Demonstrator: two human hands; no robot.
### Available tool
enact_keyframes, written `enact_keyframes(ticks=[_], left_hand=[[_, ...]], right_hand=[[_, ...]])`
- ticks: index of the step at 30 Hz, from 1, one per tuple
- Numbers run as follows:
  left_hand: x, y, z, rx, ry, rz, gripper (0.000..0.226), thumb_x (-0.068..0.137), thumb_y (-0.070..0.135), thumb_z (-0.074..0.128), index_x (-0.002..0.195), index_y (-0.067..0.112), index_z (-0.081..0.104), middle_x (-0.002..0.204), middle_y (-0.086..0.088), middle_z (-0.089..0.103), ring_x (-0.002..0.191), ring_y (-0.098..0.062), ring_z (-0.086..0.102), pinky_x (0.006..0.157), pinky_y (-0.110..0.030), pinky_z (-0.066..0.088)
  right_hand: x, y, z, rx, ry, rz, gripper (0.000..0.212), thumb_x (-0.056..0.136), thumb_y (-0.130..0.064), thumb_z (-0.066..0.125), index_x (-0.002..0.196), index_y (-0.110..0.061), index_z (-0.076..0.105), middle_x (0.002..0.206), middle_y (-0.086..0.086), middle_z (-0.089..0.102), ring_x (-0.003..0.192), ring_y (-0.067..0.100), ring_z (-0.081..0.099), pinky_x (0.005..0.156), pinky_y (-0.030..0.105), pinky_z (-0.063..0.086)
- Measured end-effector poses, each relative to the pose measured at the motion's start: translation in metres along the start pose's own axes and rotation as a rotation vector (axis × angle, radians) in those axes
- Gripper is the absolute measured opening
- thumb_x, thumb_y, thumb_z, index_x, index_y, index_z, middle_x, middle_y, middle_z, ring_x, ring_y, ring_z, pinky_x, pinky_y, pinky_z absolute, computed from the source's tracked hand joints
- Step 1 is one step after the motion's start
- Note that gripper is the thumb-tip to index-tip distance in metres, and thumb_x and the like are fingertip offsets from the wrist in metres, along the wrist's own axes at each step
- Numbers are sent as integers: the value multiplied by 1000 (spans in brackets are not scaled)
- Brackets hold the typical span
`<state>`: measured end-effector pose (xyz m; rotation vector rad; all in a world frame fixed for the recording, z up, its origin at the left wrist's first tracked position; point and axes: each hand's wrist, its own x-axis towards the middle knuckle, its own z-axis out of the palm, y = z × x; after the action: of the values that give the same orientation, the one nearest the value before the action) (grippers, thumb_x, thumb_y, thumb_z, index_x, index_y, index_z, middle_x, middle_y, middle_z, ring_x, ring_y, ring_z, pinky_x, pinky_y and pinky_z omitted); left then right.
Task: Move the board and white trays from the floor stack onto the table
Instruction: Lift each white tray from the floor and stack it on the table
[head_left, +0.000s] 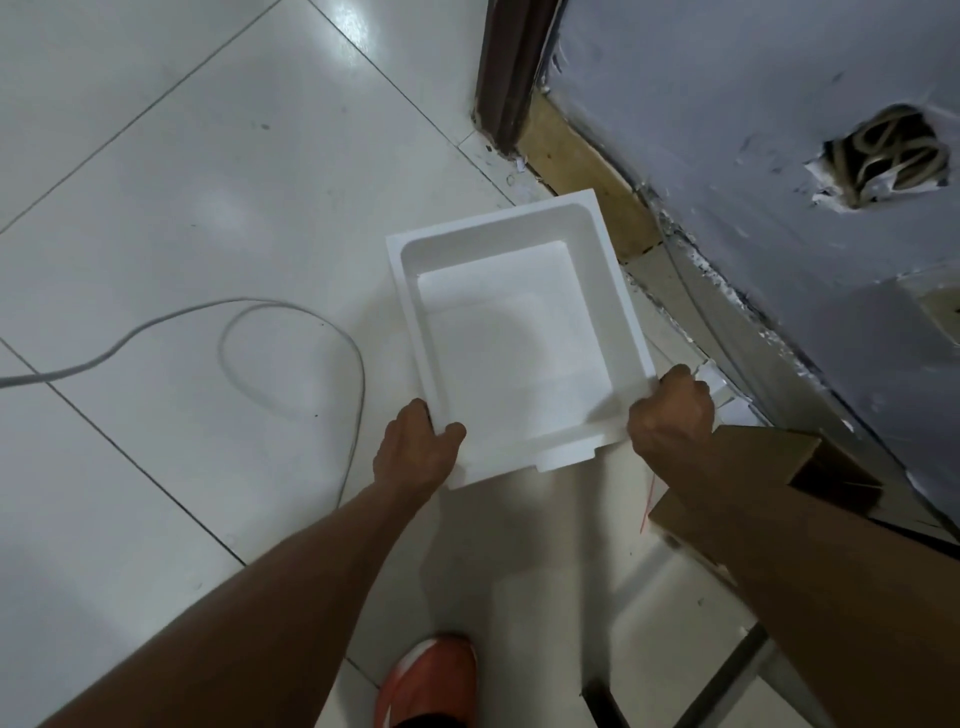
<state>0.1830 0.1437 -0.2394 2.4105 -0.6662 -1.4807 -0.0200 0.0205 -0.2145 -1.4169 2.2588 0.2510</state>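
A white foam tray (514, 332), square with a deep hollow, is held above the tiled floor near the wall. My left hand (415, 447) grips its near left corner, thumb over the rim. My right hand (670, 415) grips its near right corner. The tray is empty inside. Under my right forearm lies a brown cardboard piece (810, 467) on the floor by the wall. No table is in view.
A grey wall (753, 156) with a broken hole and loose wires runs along the right, and a dark door frame (506, 73) stands at the top. A white cable (291, 332) loops over the floor tiles on the left. An orange shoe (431, 680) shows at the bottom.
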Motion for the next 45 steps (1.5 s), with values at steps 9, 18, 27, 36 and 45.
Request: enact_keyframes(ticks=[9,18,27,36,45], left_hand=[[-17,7,-6,-257,-143,81,62,89,20,60,143,23,29,119,6,51,112,-23,54,98,-41,48],[-103,55,-68,-505,-150,58,66,83,-7,46,141,23,34,114,1,56,99,-16,57,74,-25,48],[-250,156,-192,-440,56,154,49,70,-17,48,108,14,52,84,1,56,73,-15,49,60,-27,40],[-444,251,-267,-395,119,335,45,79,-12,52,114,16,55,110,-8,62,103,-32,55,82,-35,42],[-664,301,-281,-195,163,784,83,84,-14,50,130,49,22,117,24,44,108,-12,44,97,-37,40]], right_hand=[[10,7,-28,166,-187,110,5,80,3,62,80,6,59,83,18,56,78,36,60,60,27,46],[-50,-2,-122,83,-401,33,33,77,-4,68,106,10,63,92,18,59,72,31,59,40,18,46],[-156,-41,-305,256,-374,-185,50,80,3,59,129,-4,55,126,17,63,115,35,59,97,37,51],[-274,-7,-506,465,-302,-407,95,84,-4,59,148,-45,2,116,4,59,99,22,61,96,39,52],[-388,105,-619,655,-189,-517,96,87,0,54,147,-48,-2,131,-3,47,112,26,56,93,32,44]])
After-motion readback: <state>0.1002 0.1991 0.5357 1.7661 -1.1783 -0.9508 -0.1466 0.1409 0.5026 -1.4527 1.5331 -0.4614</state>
